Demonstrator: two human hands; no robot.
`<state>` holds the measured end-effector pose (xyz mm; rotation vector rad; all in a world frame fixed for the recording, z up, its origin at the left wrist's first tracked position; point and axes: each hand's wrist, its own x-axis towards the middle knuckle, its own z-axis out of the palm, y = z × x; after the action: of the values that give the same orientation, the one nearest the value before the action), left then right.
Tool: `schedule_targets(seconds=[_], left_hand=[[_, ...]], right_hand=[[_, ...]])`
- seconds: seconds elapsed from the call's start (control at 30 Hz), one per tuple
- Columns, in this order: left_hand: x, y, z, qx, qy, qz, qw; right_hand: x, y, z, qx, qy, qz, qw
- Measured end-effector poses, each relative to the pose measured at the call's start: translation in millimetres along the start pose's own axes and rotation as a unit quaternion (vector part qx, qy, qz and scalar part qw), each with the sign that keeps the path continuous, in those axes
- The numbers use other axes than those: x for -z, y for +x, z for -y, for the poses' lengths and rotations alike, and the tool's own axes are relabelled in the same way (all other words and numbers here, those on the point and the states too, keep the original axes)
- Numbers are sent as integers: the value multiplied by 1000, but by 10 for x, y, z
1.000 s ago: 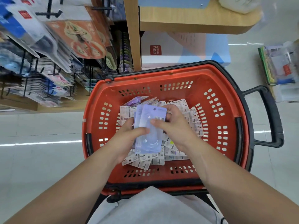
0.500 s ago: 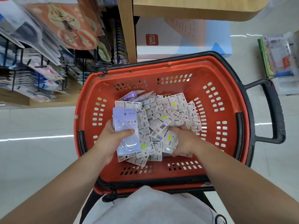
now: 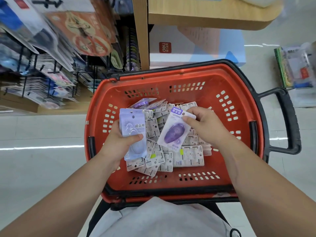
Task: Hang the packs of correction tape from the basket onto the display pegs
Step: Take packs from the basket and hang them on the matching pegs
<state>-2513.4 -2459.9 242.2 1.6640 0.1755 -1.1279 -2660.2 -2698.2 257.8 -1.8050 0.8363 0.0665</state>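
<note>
Risen from the pile since half a second ago, the right hand pinches a white card pack of dark purple correction tape over the red perforated plastic basket. Thumb across them, the left hand grips pale lilac packs printed 修正带. Behind, a white-blue box reads "deli".

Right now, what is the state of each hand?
Left hand: closed, holding a pale pack.
Right hand: closed, pinching a purple pack.

A red perforated plastic basket with a black rim carries everything. A loose heap of flat card-backed correction tape packs covers its bottom.
</note>
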Motion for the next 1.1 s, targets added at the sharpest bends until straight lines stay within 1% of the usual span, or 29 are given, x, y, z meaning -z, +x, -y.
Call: schedule_targets(seconds=[0.07,0.1,0.17,0.27,0.33,0.4,0.43,0.47,0.5,0.53,0.57,0.6,0.63,0.67,0.7,0.77,0.87,0.93,1.0,1.1], left_hand=[[-40,-25,-54,1,-14,9,1000],[-71,-42,-77,3,-24,25,999],[-145,-89,-115,7,-51,65,997],[-244,-126,-133,19,-92,121,988],[-284,-128,-110,-2,-64,153,986],[-289,-105,-53,-8,-26,159,987],[-277,-74,-14,-2,-18,154,988],[-257,-42,28,8,-14,145,989],[-232,-14,69,15,-12,133,991],[-195,18,115,24,-11,114,993],[-152,53,160,29,-11,96,995],[-108,81,205,35,-13,77,996],[-69,101,244,38,-13,64,997],[-35,116,279,40,-11,55,998],[-2,126,313,41,-8,50,998],[39,126,344,45,-9,33,998],[54,105,339,43,-15,16,999],[44,94,329,38,-9,12,999],[46,87,324,35,-9,1,999],[56,66,315,33,-14,1,999]], right_hand=[[-51,-3,179,-3,35,58,998],[-100,-2,238,-4,27,83,996],[-222,16,321,-5,-7,105,994],[-400,63,390,4,-23,84,996],[-477,73,417,11,-18,70,997],[-499,61,392,-22,31,68,997],[-478,66,321,-52,61,60,995],[-435,76,204,-86,68,46,993],[-367,94,44,-119,25,34,992],[-289,107,-132,-158,-75,37,984],[-211,98,-302,-205,-188,65,958],[-147,67,-451,-254,-269,106,923],[-107,17,-556,-292,-311,144,893],[-83,-38,-628,-313,-323,175,876],[-75,-81,-687,-321,-315,193,872],[-82,-130,-749,-318,-294,185,882],[-126,-104,-713,-272,-217,130,928],[-147,-76,-626,-243,-151,136,949],[-185,-59,-513,-217,-112,151,958],[-234,-29,-356,-196,-101,165,961]])
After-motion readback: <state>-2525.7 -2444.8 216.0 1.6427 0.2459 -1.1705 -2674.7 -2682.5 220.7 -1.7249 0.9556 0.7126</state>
